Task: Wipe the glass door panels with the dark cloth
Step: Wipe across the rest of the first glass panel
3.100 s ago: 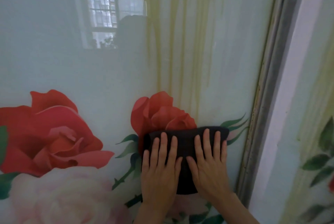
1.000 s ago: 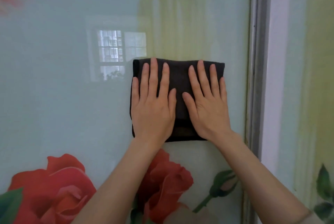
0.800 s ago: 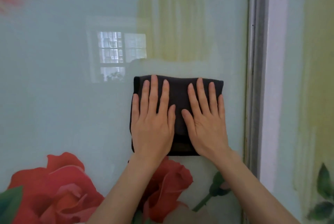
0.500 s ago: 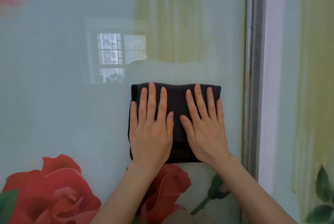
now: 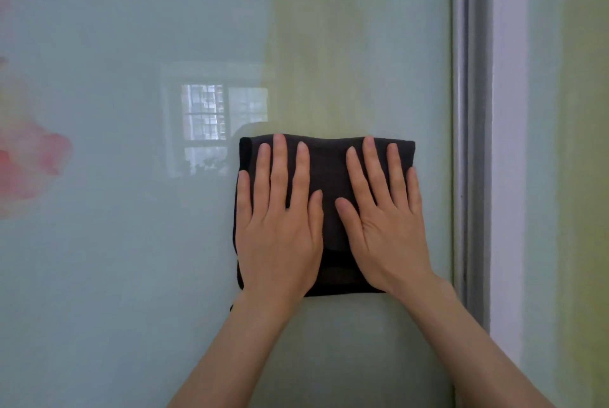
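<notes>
Dark cloth (image 5: 328, 177): pressed flat against glass door panel (image 5: 131, 243) under left hand (image 5: 280, 229) and right hand (image 5: 385, 229), fingers straight; door frame (image 5: 468, 144) just beside right hand.

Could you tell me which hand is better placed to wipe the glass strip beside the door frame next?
Probably the right hand: it presses the dark cloth nearest the grey frame; the left hand lies flat on the far half.

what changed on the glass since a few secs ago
The dark cloth slid up the glass panel, from over the red rose to well above it. The left hand and right hand stayed flat on it, nothing let go.
</notes>
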